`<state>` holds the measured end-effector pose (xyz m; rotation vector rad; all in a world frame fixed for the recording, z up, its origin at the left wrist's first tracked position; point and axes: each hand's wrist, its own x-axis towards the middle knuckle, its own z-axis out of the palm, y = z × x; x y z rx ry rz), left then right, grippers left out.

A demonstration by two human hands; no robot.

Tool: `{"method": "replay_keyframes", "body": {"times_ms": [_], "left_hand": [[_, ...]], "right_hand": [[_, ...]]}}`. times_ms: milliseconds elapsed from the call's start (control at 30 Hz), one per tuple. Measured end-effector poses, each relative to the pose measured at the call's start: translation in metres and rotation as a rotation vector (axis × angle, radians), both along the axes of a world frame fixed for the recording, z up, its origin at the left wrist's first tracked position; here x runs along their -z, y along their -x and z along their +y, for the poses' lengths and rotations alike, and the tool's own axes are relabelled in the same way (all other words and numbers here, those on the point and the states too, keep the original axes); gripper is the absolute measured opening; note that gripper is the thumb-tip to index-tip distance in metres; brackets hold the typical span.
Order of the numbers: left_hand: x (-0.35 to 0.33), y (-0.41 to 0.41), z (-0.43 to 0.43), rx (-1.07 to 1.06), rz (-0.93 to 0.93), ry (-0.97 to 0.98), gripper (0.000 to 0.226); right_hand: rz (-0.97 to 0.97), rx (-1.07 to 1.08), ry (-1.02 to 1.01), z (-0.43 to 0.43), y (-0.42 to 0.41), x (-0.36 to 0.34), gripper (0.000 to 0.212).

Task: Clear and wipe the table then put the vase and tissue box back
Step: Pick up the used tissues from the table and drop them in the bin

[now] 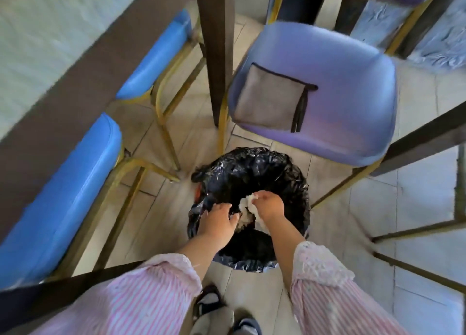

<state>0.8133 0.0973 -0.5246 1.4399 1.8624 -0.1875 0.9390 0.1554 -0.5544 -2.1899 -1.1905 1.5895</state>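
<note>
Both my hands hang over a round bin lined with a black plastic bag (254, 173) on the tiled floor. My right hand (269, 205) is shut on a wad of crumpled white tissue (245, 205) above the bin's opening. My left hand (218, 217) is beside it, fingers curled downward and touching the same wad from the left. A grey wiping cloth with a black edge (271, 99) lies flat on the seat of a purple chair (340, 113) just behind the bin. The table's top (45, 32) runs along the upper left. Vase and tissue box are out of view.
Two blue chairs with gold legs (68, 183) are tucked under the table at left. A dark table leg (216, 44) stands between them and the purple chair. Another table's dark rails (416, 145) cross at right. My feet (214, 307) stand just before the bin.
</note>
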Motion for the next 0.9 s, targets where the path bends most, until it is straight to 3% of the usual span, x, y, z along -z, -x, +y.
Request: {"method": "replay_keyframes", "body": {"times_ms": [267,500,667,900], "left_hand": [[-0.149,-0.012,-0.033,-0.157,-0.152,-0.044,0.048],[-0.325,0.013,-0.08,-0.139,-0.046,-0.182,0.041],[-0.404,0.057,-0.124,-0.219,-0.058,-0.311,0.035],[-0.449,0.143,-0.174,-0.337,-0.085,-0.401,0.035]], "right_hand": [[-0.008,-0.062,-0.097,-0.031,-0.001,-0.167,0.027],[-0.008,-0.216,-0.386,-0.089,0.014,-0.343,0.023],[0.063,-0.289,-0.572,-0.119,0.055,-0.412,0.013],[0.144,-0.435,-0.715,-0.152,0.144,-0.461,0.015]]}}
